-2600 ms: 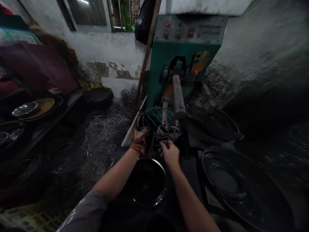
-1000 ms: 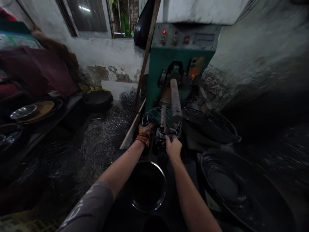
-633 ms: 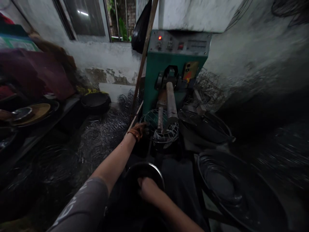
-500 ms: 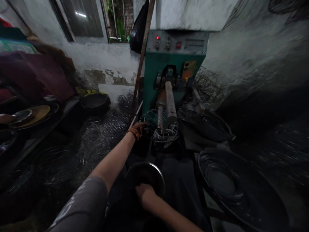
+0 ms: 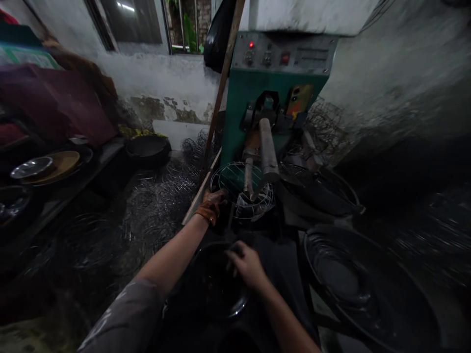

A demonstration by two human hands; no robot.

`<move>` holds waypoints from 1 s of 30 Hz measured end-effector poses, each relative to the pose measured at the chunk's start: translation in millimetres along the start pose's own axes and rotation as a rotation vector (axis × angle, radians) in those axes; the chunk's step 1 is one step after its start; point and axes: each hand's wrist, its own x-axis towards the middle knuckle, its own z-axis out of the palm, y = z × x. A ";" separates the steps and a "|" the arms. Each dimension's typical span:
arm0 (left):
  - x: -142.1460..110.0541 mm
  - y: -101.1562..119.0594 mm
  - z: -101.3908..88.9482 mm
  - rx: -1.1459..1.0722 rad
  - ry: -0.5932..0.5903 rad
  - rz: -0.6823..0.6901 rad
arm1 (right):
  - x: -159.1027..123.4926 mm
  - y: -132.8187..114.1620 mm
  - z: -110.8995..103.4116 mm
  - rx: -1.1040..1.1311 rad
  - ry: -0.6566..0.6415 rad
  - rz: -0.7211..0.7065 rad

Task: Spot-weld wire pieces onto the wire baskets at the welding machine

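Note:
My left hand (image 5: 212,203), in a worn orange-brown glove, is closed at the near left rim of a round wire rack (image 5: 230,169). The rack sits around the lower bar of a green machine (image 5: 239,98), below its thicker metal roller (image 5: 269,152). In front of my body is a dark round metal bowl (image 5: 237,310) with a shiny rim; its contents are too dark to make out. Over the bowl's right side, my right hand (image 5: 247,264) is bare, its fingers bent and drawn together. Whatever they pinch is too small and dark to name.
Piles of bent wire pieces (image 5: 150,201) lie to the left. A wide dark pan (image 5: 397,294) with wire rings (image 5: 336,274) stands at the right. A wooden pole (image 5: 221,93) leans beside the machine. Discs on a tray (image 5: 69,166) rest far left.
My right hand has risen from inside the bowl to above its right side. My left hand stays at the rack. Another person's hand at the far left has gone from view.

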 end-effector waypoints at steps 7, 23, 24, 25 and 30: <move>-33.3 0.6 9.7 -0.116 0.103 -0.038 | 53.8 -25.0 -36.6 0.288 0.416 -0.111; -37.2 -12.2 17.7 -0.116 0.156 -0.002 | 70.5 -16.5 -33.2 0.154 0.481 -0.073; -36.4 -13.1 16.9 -0.116 0.151 -0.006 | 70.9 -16.2 -33.0 0.153 0.486 -0.077; -35.7 -13.8 16.1 -0.110 0.146 -0.003 | 71.4 -15.8 -33.1 0.147 0.494 -0.082; -31.9 -16.1 14.3 -0.071 0.148 0.021 | 76.3 -13.4 -35.1 0.090 0.521 -0.099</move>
